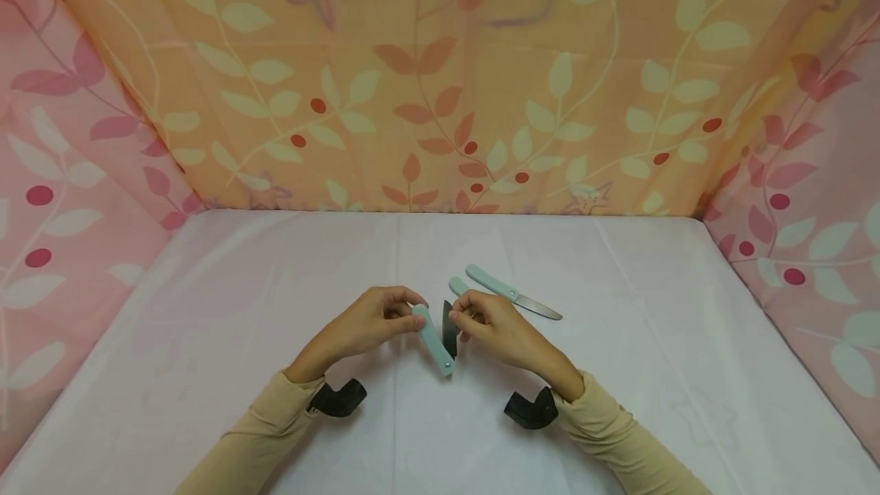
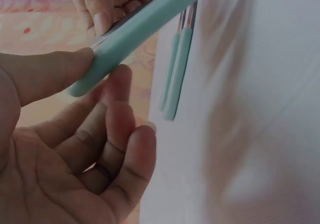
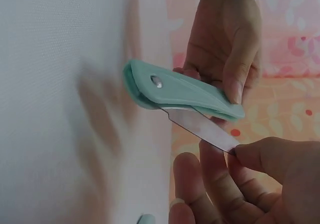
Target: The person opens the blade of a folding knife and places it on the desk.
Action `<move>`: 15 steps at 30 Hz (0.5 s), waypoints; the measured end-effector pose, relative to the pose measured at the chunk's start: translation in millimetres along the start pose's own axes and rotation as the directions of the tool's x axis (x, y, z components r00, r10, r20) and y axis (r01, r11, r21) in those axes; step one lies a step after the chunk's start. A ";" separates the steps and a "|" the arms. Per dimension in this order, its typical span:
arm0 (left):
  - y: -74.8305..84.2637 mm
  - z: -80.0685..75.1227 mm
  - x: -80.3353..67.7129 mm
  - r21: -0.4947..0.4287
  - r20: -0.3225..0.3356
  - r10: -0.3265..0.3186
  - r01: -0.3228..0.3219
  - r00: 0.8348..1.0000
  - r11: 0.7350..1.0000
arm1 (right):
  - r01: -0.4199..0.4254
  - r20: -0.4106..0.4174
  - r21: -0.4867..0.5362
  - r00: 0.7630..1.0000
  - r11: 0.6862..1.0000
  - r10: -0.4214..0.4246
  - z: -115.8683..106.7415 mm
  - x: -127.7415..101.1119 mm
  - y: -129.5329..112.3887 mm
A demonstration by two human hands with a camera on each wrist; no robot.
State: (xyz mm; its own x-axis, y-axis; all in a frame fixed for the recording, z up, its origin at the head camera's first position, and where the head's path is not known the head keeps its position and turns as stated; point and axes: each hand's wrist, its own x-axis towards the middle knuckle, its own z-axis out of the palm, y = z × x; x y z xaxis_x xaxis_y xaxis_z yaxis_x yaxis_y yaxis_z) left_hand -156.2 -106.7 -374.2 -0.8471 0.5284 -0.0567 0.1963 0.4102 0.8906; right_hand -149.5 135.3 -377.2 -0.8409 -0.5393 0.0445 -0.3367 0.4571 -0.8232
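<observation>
Left hand (image 1: 367, 323) pinches folding knife (image 1: 435, 341) handle; right hand (image 1: 491, 327) pinches blade, wrist view only

Over the white worktop (image 1: 275, 373), the left hand (image 1: 367, 323) pinches the upper end of a pale green folding knife (image 1: 435, 342). The right hand (image 1: 491, 323) pinches its dark blade (image 1: 449, 327), which stands partly swung out from the handle. Just behind the right hand lie two more green-handled knives (image 1: 512, 292), one with its blade fully out, the other mostly hidden. Leaf-patterned cloth (image 1: 440, 75) walls the space.
</observation>
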 end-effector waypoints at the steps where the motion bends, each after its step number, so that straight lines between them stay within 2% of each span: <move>1: -0.4 0.3 0.0 0.003 0.012 -0.007 0.007 1.000 1.000 | -0.004 -0.001 0.000 1.000 1.000 0.004 0.1 -0.1 0.4; 4: -1.8 1.9 0.3 0.008 0.025 -0.016 0.016 1.000 1.000 | -0.013 -0.001 0.000 1.000 1.000 0.013 -0.1 0.1 1.2; 15: -0.4 6.8 0.6 0.011 0.006 -0.033 0.033 0.999 0.999 | -0.002 -0.003 0.019 1.000 1.000 0.002 0.2 0.1 -1.8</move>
State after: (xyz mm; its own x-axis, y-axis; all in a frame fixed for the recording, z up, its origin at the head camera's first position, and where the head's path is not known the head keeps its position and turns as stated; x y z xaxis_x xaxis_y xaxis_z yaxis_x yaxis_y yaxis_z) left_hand -153.4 -101.5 -377.7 -0.8502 0.5190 -0.0883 0.1742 0.4356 0.8831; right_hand -148.9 134.3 -375.7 -0.8429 -0.5362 0.0450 -0.3272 0.4444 -0.8339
